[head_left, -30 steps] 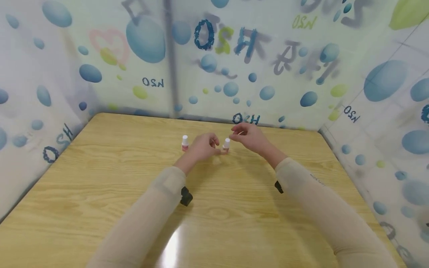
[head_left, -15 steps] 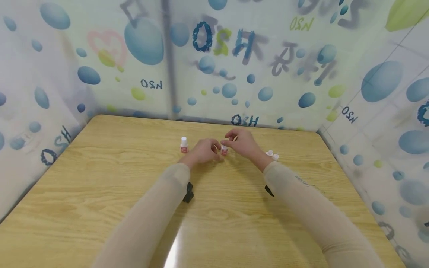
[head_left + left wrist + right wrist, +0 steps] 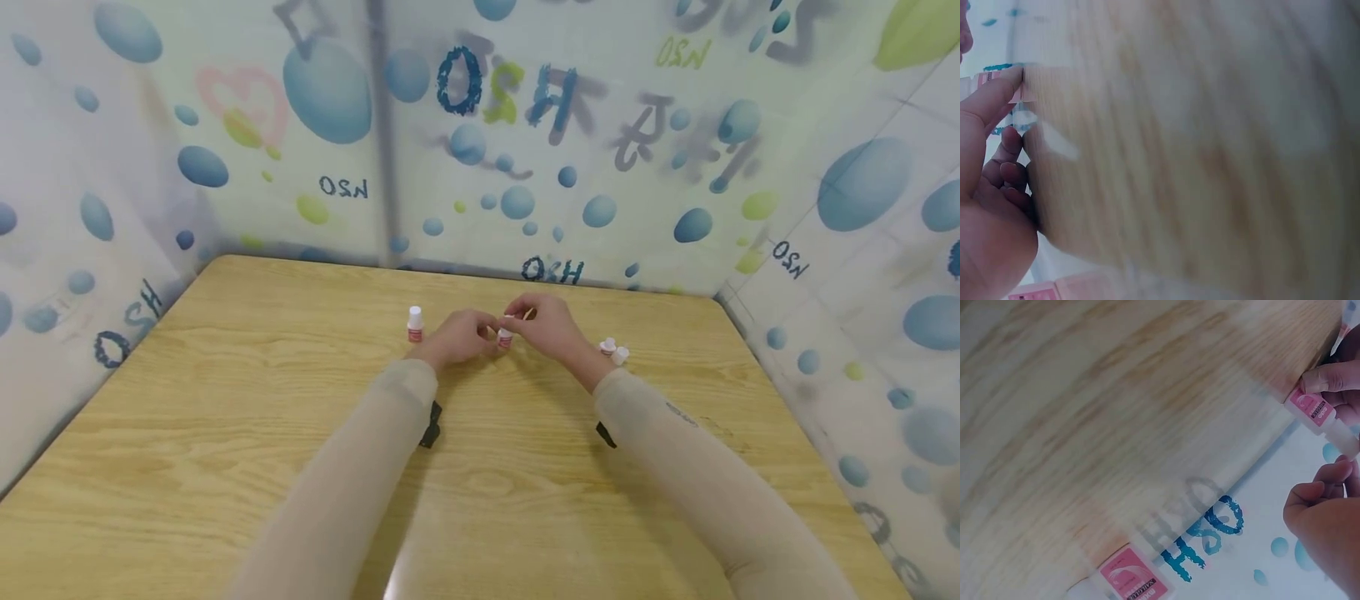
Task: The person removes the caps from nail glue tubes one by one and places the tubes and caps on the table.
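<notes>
A small nail glue bottle with a pink label and white top stands on the table between both hands. My left hand holds its lower part from the left, with the thumb along the label in the right wrist view. From the right, my right hand pinches the white cap, its fingers partly covering it in the head view. In the left wrist view the left hand has its other fingers curled below the bottle.
A second white-capped bottle stands left of the left hand. Beside the right wrist are another pink-labelled bottle and a small white piece. The wooden table ends at printed walls behind and at the sides.
My right hand has come left and down onto the bottle's top, and the left hand has closed in around its lower part. The items by the right wrist have come into sight.
</notes>
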`<state>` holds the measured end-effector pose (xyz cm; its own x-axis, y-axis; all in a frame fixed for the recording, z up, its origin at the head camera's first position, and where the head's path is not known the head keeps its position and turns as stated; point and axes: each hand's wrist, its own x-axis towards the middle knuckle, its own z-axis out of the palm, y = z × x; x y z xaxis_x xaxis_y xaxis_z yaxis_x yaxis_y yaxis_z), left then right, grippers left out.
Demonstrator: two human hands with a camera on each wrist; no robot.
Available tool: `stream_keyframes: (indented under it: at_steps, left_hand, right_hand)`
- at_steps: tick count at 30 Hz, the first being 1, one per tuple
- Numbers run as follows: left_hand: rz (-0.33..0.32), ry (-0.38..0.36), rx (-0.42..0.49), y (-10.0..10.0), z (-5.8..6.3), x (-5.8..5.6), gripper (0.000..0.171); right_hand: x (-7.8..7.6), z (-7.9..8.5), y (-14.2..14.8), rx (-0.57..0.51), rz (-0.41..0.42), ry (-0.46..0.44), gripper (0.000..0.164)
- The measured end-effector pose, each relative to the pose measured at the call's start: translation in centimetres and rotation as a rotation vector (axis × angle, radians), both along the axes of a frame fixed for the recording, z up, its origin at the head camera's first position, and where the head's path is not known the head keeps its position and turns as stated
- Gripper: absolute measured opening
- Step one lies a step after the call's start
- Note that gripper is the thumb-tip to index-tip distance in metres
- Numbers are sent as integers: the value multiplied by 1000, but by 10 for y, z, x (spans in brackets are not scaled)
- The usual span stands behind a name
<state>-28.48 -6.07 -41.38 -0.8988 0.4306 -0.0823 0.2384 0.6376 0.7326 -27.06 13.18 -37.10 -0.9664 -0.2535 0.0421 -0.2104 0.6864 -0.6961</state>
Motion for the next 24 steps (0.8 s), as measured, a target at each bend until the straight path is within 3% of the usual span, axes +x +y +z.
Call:
stream_keyframes:
  at_steps: [7,15,24]
  left_hand:
    - [23,-9,-7,3,-3,-1,42]
    - [56,-70,27,6,-1,0,24]
    - [86,-72,16,6,0,-1,21]
  right_hand:
    - [2,-4,3,2,-9,43,26]
    - [4,-13,5,-26,-49,66,32]
    - [7,-12,5,-68,-74,68,27]
